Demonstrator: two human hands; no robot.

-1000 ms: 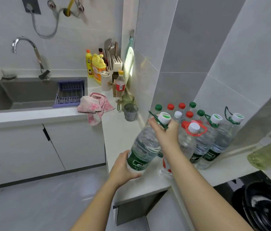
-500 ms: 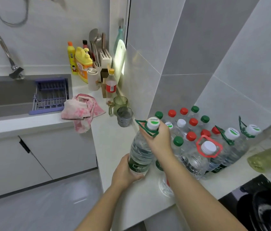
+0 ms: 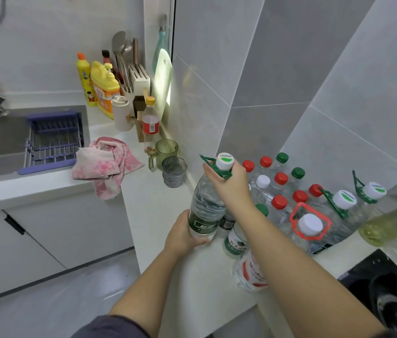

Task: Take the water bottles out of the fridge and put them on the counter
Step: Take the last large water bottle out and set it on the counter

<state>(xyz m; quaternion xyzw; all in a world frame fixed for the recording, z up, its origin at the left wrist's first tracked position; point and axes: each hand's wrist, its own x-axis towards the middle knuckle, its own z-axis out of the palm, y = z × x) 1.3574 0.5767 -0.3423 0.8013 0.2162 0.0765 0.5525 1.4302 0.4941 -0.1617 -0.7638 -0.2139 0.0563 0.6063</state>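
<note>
Head view | right hand (image 3: pixel 232 189) clenched around neck of large water bottle (image 3: pixel 206 203), below its white cap | left hand (image 3: pixel 182 234) grasping bottle's base at 7 o'clock | bottle tilted, base at the counter (image 3: pixel 163 215) | cluster of bottles (image 3: pixel 287 191) at its 3 o'clock, touching | grey cup (image 3: pixel 174 172) at 11 o'clock

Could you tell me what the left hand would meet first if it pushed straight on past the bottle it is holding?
Most likely the green-labelled small bottle just right of the big bottle that the left hand steadies; depth is hard to judge.
</note>
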